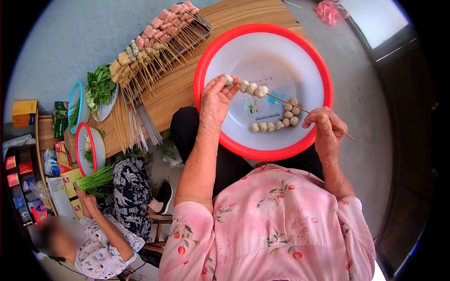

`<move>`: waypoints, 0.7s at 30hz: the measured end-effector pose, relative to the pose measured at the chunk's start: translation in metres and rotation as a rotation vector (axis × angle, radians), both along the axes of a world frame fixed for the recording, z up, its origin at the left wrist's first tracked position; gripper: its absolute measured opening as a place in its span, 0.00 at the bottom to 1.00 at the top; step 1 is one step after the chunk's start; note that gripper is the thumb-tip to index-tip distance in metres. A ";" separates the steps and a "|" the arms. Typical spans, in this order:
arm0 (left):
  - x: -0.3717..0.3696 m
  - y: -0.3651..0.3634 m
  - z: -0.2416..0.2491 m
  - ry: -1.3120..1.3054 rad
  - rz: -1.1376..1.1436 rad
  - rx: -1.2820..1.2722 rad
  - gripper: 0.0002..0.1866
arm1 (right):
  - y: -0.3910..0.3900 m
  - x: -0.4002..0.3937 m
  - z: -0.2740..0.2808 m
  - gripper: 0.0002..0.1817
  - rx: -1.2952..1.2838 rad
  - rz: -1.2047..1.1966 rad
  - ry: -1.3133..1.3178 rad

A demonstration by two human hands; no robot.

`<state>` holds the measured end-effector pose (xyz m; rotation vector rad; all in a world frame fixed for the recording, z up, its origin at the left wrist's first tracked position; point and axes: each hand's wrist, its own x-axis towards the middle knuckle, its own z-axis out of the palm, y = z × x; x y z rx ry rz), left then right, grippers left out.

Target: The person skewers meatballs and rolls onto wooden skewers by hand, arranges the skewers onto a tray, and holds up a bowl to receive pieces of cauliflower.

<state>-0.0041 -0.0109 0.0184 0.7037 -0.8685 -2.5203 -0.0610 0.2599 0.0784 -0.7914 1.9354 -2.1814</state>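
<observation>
Left hand [216, 100] pinches a pale ball [228, 80] between its fingertips at the upper end of a thin wooden skewer [287, 102], while the right hand [329, 131] grips the stick near its other end, which pokes out past the fingers. Between the hands, a short run of threaded balls [252, 89] sits packed together on the skewer, nearer the left hand. The skewer slants across a large white basin [229, 56] with a red rim, held above it. Inside the basin, loose balls [271, 127] form a curved row that bunches up on the side toward the right hand; printed pictures show on the basin's bottom. The basin overlaps the edge of a wooden bench [180, 89]. Farther along the bench lie skewered pink pieces [161, 25], skewered tan pieces [123, 66], a bundle of sticks [124, 119] and leafy greens [100, 84] on a plate. At the left, another person [110, 234] in a patterned shirt holds long green stalks [97, 179] beside a smaller red-rimmed basin [97, 150].
</observation>
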 end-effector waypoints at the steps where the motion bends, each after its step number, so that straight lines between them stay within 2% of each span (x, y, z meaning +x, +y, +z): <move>1: 0.000 0.001 0.002 -0.009 -0.006 -0.006 0.08 | 0.000 0.000 0.000 0.17 0.000 0.001 0.000; 21: 0.005 -0.001 0.000 -0.062 -0.102 -0.011 0.09 | -0.019 0.006 -0.013 0.16 0.107 0.075 0.178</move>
